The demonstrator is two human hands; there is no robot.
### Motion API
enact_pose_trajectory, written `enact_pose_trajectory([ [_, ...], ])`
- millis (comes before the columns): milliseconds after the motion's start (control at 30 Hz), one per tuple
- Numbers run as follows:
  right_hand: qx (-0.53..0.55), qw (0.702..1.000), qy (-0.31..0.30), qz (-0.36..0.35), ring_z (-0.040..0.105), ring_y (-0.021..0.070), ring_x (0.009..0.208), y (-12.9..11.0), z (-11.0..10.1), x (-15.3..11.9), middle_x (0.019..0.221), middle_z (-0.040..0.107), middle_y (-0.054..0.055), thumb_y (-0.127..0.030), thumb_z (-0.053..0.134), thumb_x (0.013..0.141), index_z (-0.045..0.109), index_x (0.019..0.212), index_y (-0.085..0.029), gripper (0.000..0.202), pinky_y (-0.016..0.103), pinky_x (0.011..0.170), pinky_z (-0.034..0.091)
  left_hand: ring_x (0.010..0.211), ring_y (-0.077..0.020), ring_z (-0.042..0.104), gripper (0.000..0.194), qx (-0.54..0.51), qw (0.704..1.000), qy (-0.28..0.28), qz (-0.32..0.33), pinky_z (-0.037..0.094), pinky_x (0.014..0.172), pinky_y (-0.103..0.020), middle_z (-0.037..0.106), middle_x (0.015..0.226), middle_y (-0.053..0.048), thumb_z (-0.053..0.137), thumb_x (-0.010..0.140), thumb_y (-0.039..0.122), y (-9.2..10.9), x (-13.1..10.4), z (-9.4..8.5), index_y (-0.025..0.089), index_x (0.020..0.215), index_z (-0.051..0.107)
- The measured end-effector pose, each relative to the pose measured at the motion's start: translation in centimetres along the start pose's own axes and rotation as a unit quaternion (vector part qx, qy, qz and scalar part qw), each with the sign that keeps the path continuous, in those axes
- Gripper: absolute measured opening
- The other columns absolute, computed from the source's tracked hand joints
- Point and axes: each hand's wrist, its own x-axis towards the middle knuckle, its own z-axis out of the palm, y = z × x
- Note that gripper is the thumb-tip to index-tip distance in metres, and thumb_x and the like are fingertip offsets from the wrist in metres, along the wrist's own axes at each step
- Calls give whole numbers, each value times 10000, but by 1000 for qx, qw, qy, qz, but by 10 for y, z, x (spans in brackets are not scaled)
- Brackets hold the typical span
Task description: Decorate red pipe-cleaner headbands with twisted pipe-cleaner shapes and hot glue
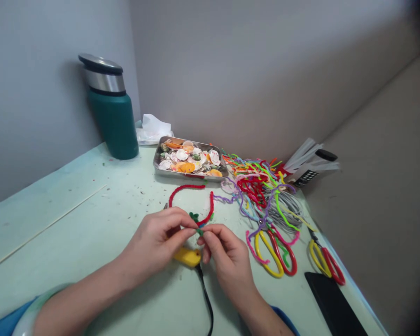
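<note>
Near the middle of the table, my left hand [163, 235] and my right hand [227, 256] meet fingertip to fingertip. Both pinch a short dark green pipe cleaner [199, 231]; much of it is hidden by the fingers. Just behind them sits a small looped green piece [194, 216]. A red pipe cleaner [211, 205] curves round beyond my hands, with another red length [185, 187] arching at its left. Under my left hand lies a yellow-handled tool [188, 256] with a black cord; its front is mostly covered.
A metal tray [191, 175] of shells stands at the back, beside a green bottle [114, 121] and white tissue [154, 127]. Right are tangled pipe cleaners [252, 186], scissors [280, 256], more scissors [325, 263], a black flat object [334, 301] and glue sticks [303, 156]. A thin stick [49, 227] lies left.
</note>
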Motion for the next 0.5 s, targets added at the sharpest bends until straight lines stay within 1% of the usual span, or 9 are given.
enact_pose_trajectory([
  [67,-43,998,21,-39,512,86,544,-2,-2,0,765,593,-8,-251,458,910,593,954,-214,147,220,530,431,669,-130,578,161,16,999,-6,-42,432,605,-224,648,753,-11,524,819,248,-3,0,1,188,787,670],
  [133,-108,988,40,-99,554,112,651,-4,-5,1,838,596,14,-205,476,895,598,969,-212,143,240,595,447,614,-127,561,167,27,997,-10,-77,417,559,-223,646,703,-1,536,815,286,-5,0,2,195,797,675],
  [167,-140,981,41,-128,564,127,709,-4,-5,1,858,596,25,-182,493,881,604,957,-205,136,250,626,449,611,-128,560,169,32,996,-11,-83,415,556,-225,649,703,1,537,816,295,-6,0,2,199,804,676],
  [200,-167,973,38,-152,566,140,755,-5,-6,1,862,594,33,-162,510,866,609,940,-196,127,257,648,447,624,-130,566,172,36,996,-13,-78,419,568,-228,654,719,-1,531,820,294,-7,-1,3,201,810,675],
  [267,-204,963,23,-174,560,153,781,-6,-6,1,848,590,44,-140,525,850,610,914,-180,114,265,657,440,675,-136,582,173,49,998,-13,-46,430,614,-238,660,767,-9,513,833,268,-7,-2,3,199,818,671],
  [367,-233,956,7,-176,557,157,769,-5,-5,0,839,588,52,-133,510,853,602,886,-169,105,275,659,434,718,-141,589,177,83,996,-6,7,433,655,-254,653,799,-23,487,843,213,-6,-4,4,185,822,661],
  [500,-255,953,-2,-164,557,159,767,-6,-3,0,838,586,53,-133,489,859,596,874,-169,115,281,661,423,701,-143,584,174,121,992,-5,47,434,639,-260,641,787,-32,471,851,185,-4,-7,4,171,827,643],
])
